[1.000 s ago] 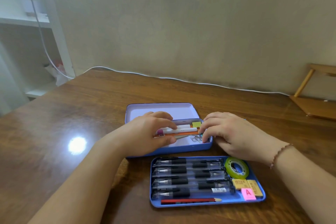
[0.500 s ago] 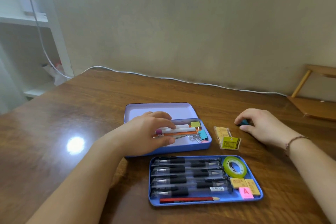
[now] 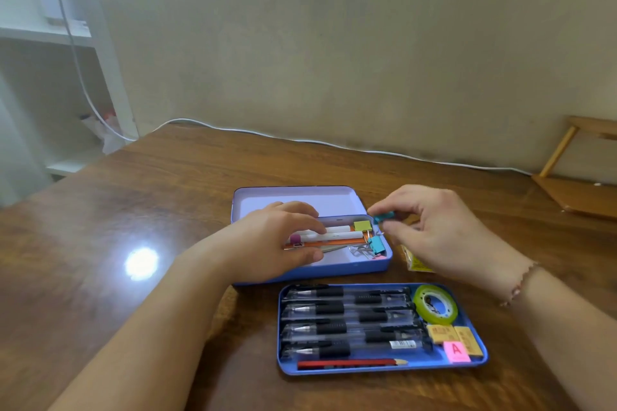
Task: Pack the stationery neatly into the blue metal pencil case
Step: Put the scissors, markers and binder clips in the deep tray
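While a tray [image 3: 380, 367] of pens [image 3: 350, 320] lies near, hands flank the case [image 3: 334, 269].

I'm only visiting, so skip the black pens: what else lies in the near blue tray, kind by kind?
In the near blue tray, pens left out:
Green tape roll: 1
Yellow packets: 2
Pink tab marked A: 1
Red pencil: 1
Total: 5
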`<state>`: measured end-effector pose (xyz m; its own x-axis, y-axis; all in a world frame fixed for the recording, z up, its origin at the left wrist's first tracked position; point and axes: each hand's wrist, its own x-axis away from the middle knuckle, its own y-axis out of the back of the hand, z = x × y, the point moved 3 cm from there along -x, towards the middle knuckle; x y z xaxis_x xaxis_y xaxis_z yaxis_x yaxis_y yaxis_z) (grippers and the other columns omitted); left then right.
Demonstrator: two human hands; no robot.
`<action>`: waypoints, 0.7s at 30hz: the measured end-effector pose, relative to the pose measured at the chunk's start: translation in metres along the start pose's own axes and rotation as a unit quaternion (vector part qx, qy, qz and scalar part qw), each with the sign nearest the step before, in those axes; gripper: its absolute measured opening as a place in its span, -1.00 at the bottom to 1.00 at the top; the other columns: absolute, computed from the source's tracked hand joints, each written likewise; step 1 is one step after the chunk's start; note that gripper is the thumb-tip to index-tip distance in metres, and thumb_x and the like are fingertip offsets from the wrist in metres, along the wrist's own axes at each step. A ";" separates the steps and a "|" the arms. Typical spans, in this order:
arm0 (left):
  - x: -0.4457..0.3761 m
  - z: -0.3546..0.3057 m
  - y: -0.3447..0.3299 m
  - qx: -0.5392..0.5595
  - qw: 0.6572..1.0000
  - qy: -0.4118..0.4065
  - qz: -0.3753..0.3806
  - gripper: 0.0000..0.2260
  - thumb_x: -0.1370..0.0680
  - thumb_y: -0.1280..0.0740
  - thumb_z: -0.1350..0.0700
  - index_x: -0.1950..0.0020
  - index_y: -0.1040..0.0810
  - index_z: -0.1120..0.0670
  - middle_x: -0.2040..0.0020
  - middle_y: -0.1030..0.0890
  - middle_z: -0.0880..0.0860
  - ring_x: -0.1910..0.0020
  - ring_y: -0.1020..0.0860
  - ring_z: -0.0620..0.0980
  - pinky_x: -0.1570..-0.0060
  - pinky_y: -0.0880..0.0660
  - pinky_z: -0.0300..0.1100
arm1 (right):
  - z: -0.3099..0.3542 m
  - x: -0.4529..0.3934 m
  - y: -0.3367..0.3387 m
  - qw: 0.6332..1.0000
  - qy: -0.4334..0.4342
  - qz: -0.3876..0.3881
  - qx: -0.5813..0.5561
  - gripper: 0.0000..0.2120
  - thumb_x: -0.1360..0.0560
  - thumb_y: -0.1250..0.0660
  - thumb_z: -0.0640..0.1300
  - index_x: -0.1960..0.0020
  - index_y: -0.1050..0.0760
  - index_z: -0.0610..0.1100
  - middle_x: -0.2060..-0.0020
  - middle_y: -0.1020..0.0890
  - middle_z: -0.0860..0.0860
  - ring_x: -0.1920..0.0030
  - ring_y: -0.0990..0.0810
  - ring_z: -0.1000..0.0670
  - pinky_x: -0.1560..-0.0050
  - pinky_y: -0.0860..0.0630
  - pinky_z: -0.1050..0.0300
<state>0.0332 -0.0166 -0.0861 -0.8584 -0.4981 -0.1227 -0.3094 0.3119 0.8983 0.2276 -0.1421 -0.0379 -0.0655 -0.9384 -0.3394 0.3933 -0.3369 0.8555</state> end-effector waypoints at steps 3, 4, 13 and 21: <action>0.000 0.000 0.000 0.002 1.000 0.000 0.001 -0.64 -0.53 -0.33 -0.20 -0.31 -0.49 -0.22 -0.38 -0.38 -0.24 -0.35 -0.35 -0.17 -0.32 -0.35 -0.11 | 0.002 0.002 -0.007 0.999 0.014 0.003 0.049 -0.75 -0.50 -0.38 -0.22 -0.16 -0.62 -0.06 0.00 -0.63 0.10 0.01 -0.53 0.19 0.08 -0.43 0.44; 0.000 0.000 0.000 0.002 1.000 0.000 0.002 -0.64 -0.53 -0.33 -0.20 -0.31 -0.49 -0.22 -0.38 -0.37 -0.24 -0.35 -0.35 -0.17 -0.32 -0.35 -0.10 | 0.003 0.003 -0.009 0.999 0.015 -0.001 0.051 -0.75 -0.49 -0.39 -0.22 -0.16 -0.63 -0.06 0.01 -0.63 0.10 0.02 -0.53 0.19 0.09 -0.43 0.44; 0.000 -0.001 0.000 -0.002 1.000 -0.002 0.000 -0.65 -0.53 -0.34 -0.17 -0.31 -0.50 -0.20 -0.39 -0.38 -0.22 -0.34 -0.35 -0.14 -0.30 -0.33 -0.14 | 0.008 0.008 -0.027 1.000 -0.019 -0.010 0.004 -0.91 -0.40 -0.50 -0.15 0.14 -0.69 0.03 0.20 -0.65 0.17 0.14 -0.57 0.22 0.12 -0.47 0.42; 0.000 -0.002 0.001 -0.007 1.000 0.002 0.008 -0.64 -0.54 -0.33 -0.17 -0.33 -0.49 -0.21 -0.40 -0.37 -0.22 -0.35 -0.34 -0.14 -0.32 -0.33 -0.12 | 0.007 0.009 -0.019 0.999 -0.026 0.030 0.021 -0.74 -0.46 -0.31 -0.25 0.04 -0.67 0.06 0.11 -0.64 0.17 0.03 -0.55 0.20 0.02 -0.53 0.30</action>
<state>0.0336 -0.0179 -0.0845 -0.8616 -0.4961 -0.1074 -0.2901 0.3075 0.9062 0.2128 -0.1445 -0.0540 -0.0913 -0.9591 -0.2680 0.3593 -0.2828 0.8893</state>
